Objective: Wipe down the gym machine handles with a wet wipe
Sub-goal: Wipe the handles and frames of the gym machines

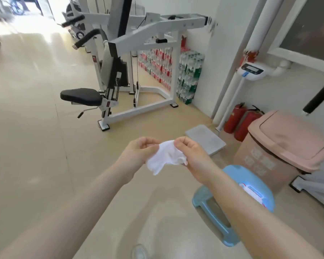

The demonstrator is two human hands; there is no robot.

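A crumpled white wet wipe [166, 156] hangs between both hands at the middle of the view. My left hand [138, 152] pinches its left edge and my right hand [193, 154] pinches its top right. Ahead stands a white gym machine [144, 40] with a black seat [81, 96]. Its black padded handles [91, 36] [73, 21] stick out at the upper left, well beyond my hands. Another black handle [319, 96] shows at the right edge.
A blue plastic stool [215, 212] stands under my right forearm with a wipes pack [252, 191] on it. A pink lidded bin [286, 144], two red fire extinguishers [239, 120], a floor scale [206, 139] and stacked bottle packs [189, 75] line the right wall. Open floor lies to the left.
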